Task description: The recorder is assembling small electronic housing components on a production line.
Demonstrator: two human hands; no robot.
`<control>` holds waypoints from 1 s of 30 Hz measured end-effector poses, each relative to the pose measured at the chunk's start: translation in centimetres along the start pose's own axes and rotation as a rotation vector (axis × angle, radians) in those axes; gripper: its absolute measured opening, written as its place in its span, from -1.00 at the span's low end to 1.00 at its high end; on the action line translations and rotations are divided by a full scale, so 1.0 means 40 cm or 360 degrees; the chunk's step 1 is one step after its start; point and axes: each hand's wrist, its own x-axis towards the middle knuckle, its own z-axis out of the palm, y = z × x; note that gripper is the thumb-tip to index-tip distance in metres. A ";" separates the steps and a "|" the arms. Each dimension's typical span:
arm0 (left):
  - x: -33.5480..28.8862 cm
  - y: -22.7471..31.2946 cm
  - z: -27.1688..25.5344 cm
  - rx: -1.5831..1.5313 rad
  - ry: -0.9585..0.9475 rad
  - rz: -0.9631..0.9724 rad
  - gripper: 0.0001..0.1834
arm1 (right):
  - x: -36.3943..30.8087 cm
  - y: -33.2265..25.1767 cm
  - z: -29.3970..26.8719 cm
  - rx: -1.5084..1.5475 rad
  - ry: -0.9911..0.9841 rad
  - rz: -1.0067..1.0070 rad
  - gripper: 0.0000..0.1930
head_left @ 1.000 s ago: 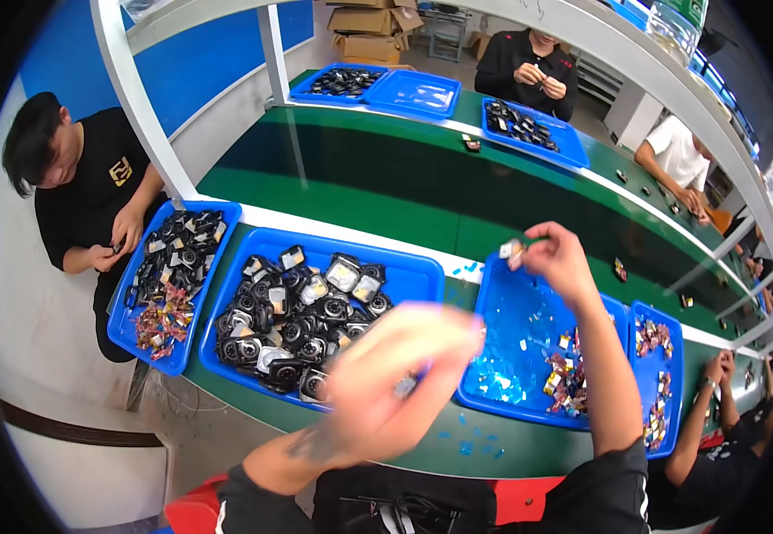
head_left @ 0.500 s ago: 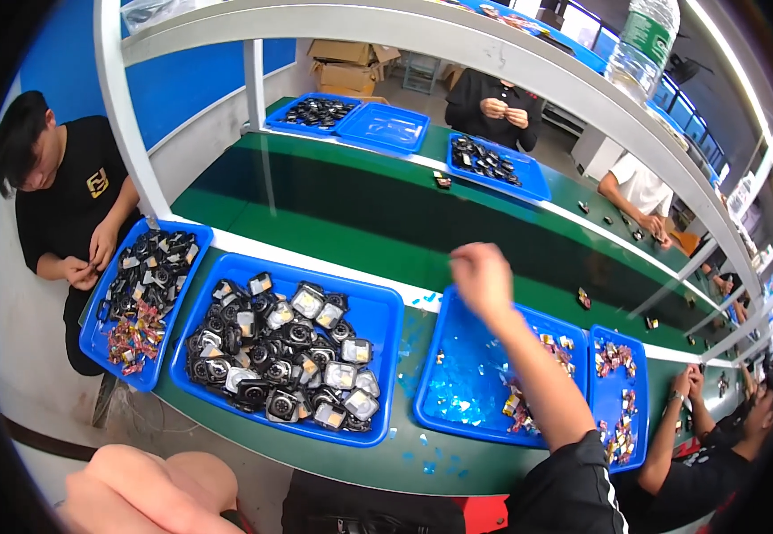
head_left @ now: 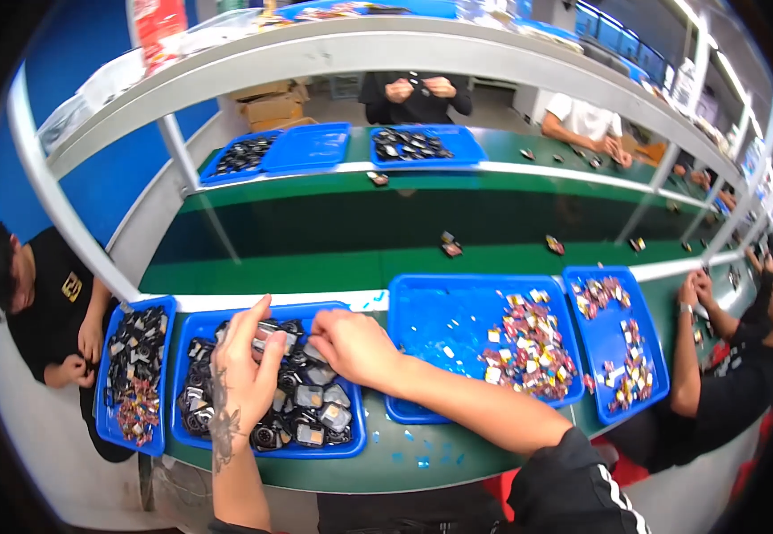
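A blue tray (head_left: pixel 358 436) in front of me holds a heap of black watch housings (head_left: pixel 311 405), some with clear or grey square faces. Over its left part is my left hand (head_left: pixel 242 365), fingers up and thumb bent in, closed around a dark, silver-edged watch housing (head_left: pixel 272 331). Beside it, my right hand (head_left: pixel 351 345) hangs over the tray's far right corner. Its fingers are curled toward the left hand, and whatever is in them is hidden.
Right of it stands a blue tray (head_left: pixel 422 283) with blue film scraps and small foil-coloured parts (head_left: pixel 533 347); another tray (head_left: pixel 663 392) follows. A green conveyor belt (head_left: pixel 315 222) carries a few parts. A grey shelf beam (head_left: pixel 333 62) crosses above. Co-workers sit left, opposite and right.
My right hand has come back from above the belt to the housings tray. My left hand has come into view there. A small part now shows on the belt. The view has shifted.
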 end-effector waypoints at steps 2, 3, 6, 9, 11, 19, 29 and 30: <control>-0.010 -0.031 0.076 -0.0494 -0.0077 -0.0064 -0.55 | -0.002 -0.024 -0.044 0.0610 0.0063 0.0223 -0.81; -0.017 -0.016 0.095 -0.0562 -0.0276 -0.0229 -0.57 | -0.019 -0.018 -0.062 0.0912 0.0033 0.0363 -0.79; -0.005 0.041 0.166 -0.1379 -0.0386 -0.0507 -0.72 | -0.092 0.001 -0.127 0.1378 0.0038 0.0536 -0.77; -0.004 0.074 0.206 -0.1632 -0.0649 -0.0739 -0.72 | -0.161 0.045 -0.250 0.1218 0.0051 0.0544 -0.73; -0.007 0.083 0.218 -0.1997 -0.0599 -0.0976 -0.77 | -0.185 0.134 -0.358 -0.0209 0.0329 0.0280 -0.80; 0.005 0.061 0.292 -0.2267 -0.0862 -0.1019 -0.71 | -0.336 0.382 -0.502 -0.1309 0.0293 0.0639 -0.85; -0.050 0.062 0.299 -0.1241 -0.0564 -0.0126 -0.70 | -0.237 0.112 -0.398 0.0465 0.0593 0.0711 -0.87; -0.048 0.071 0.288 -0.1074 -0.0608 -0.0089 -0.70 | -0.225 0.074 -0.359 0.0707 0.0481 0.0711 -0.87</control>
